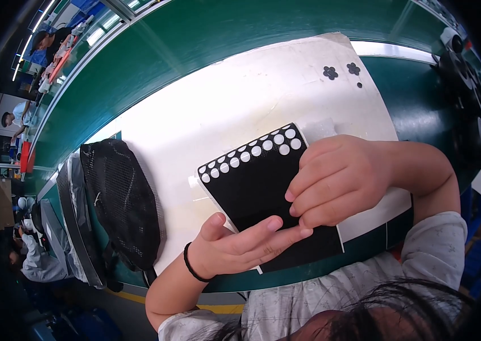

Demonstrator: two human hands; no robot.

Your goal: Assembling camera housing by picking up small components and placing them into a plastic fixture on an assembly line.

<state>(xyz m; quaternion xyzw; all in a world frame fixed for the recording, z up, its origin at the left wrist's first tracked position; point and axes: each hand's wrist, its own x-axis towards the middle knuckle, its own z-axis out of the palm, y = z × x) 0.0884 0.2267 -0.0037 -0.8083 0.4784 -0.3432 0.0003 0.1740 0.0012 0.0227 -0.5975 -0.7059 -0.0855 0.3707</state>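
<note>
- The green worktop [206,40] runs across the view, with a large white sheet [223,108] spread over its middle.
- A black mesh bag [121,199] lies at the left edge of the white sheet, beside a stack of clear-wrapped flat pieces [73,221].
- A black sheet [263,187] rests on the white sheet near the worktop's front edge, tilted, with two rows of white round dots [252,152] along its upper edge.
- The right hand [340,182] comes in from the right with the wrist bent. The hand is curled into a loose fist over the right edge of the black sheet, its fingers [308,190] folded together and their tips pressed down on the sheet.
- The left hand [240,241] rises from the lower edge, palm turned up, lying under the black sheet's lower corner. Its fingers [277,227] are straight and close together, pointing right, touching the right hand's fingertips; the thumb stands apart.
- A black band [191,262] circles the left wrist.
- Two small black flower-shaped pieces [341,71] sit on the far corner of the white sheet, well apart from both hands.
</note>
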